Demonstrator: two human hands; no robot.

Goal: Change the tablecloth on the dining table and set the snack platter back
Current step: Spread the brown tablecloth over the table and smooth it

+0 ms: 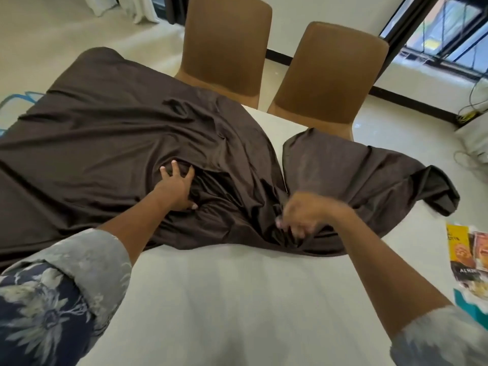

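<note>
brown tablecloth [105, 128] bunched under flat left hand [177, 188] and gripping right hand [301, 217].

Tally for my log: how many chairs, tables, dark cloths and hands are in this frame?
Chairs: 2
Table: 1
Dark brown cloth: 1
Hands: 2, left hand and right hand
Total: 6

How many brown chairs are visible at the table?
2. One brown high-backed chair stands at the white table's far edge, behind the dark brown cloth; the second chair stands right of it. Others may be out of view.
</note>
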